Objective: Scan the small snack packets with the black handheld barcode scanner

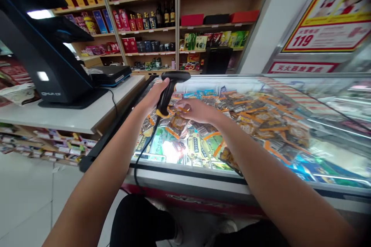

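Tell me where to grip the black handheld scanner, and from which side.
Best grip is probably around the handle of the scanner, coming from the left, where the left hand already holds it. The handle is slim and slants down from the wider head; the cable leaves its lower end, so keep above that.

Scanner (167, 95) — in left grip (153, 95)

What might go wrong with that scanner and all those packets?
The scanner has a cord draped across some packets, so it might snag or drag one. The left hand holds the scanner close to the right hand, so they might bump. The right forearm could nudge the packet near the front edge.
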`<state>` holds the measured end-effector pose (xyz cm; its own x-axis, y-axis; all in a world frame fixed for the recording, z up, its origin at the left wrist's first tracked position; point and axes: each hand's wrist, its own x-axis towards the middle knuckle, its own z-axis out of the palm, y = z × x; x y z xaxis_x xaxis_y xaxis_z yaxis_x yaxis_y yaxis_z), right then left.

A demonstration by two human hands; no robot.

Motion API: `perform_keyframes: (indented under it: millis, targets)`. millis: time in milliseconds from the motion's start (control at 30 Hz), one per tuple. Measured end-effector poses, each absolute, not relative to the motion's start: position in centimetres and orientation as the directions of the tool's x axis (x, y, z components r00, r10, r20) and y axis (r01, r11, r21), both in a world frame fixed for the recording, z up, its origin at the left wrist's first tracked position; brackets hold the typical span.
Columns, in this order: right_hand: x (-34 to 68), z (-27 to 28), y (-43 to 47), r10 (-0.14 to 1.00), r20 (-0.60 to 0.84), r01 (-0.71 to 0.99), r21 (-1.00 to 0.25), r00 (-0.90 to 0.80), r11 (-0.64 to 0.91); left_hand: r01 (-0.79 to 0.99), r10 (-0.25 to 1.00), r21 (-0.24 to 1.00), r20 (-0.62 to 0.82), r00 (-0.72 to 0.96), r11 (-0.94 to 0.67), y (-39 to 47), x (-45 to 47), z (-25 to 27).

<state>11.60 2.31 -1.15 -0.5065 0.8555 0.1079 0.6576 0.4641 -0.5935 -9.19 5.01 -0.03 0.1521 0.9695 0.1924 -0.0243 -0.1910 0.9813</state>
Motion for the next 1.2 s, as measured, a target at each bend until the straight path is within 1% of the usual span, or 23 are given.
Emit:
perform_keyframes:
  millis: [67,133,200,267,367,467,567,667,833,933,1200]
  targets:
    - [12.5,-0.9,3.7,0.907,0.195,0.565,-0.728,-0.372,0.388,-0.079,0.935,0.973,0.232,0.268,-0.219,4.0,-9.3,-1.0]
    - [13.5,-1.0,5.1,0.947,0.249,0.440,-0.841,-0.204,0.316,-0.074,0.890,0.966,0.257,0.377,-0.247,3.3,-9.6,-1.9]
    - [14.5,-1.1,6.1,0.958,0.279,0.318,-0.905,-0.060,0.284,-0.087,0.872,0.966,0.256,0.417,-0.242,2.7,-9.6,-2.4]
    - [15.3,-1.3,6.7,0.955,0.293,0.183,-0.941,0.031,0.283,-0.106,0.870,0.969,0.248,0.426,-0.224,2.2,-9.3,-2.5]
    - [16.2,-1.2,7.2,0.955,0.291,-0.053,-0.955,0.054,0.293,-0.160,0.831,0.969,0.243,0.500,-0.187,1.8,-8.6,-2.3]
    - [16.7,-1.0,7.2,0.968,0.252,-0.215,-0.946,-0.013,0.243,-0.208,0.779,0.972,0.213,0.590,-0.108,1.5,-7.8,-2.4]
    - [17.0,-0.7,7.0,0.965,0.257,-0.238,-0.942,-0.057,0.237,-0.204,0.768,0.979,0.152,0.622,-0.029,1.0,-7.1,-2.6]
    - [17.2,-0.5,6.8,0.960,0.278,-0.234,-0.936,-0.030,0.263,-0.205,0.753,0.979,0.126,0.646,0.012,0.3,-6.5,-2.5]
    - [17.6,-0.6,7.3,0.958,0.285,-0.313,-0.909,0.011,0.274,-0.180,0.691,0.981,0.079,0.719,0.074,-0.4,-6.1,-2.9]
    - [17.9,-0.9,7.8,0.953,0.303,-0.295,-0.909,0.014,0.294,-0.166,0.682,0.983,0.069,0.728,0.078,-0.4,-6.0,-3.2]
    - [18.1,-1.3,8.4,0.956,0.288,-0.289,-0.912,0.050,0.290,-0.167,0.678,0.982,0.064,0.733,0.088,-0.5,-5.6,-3.0]
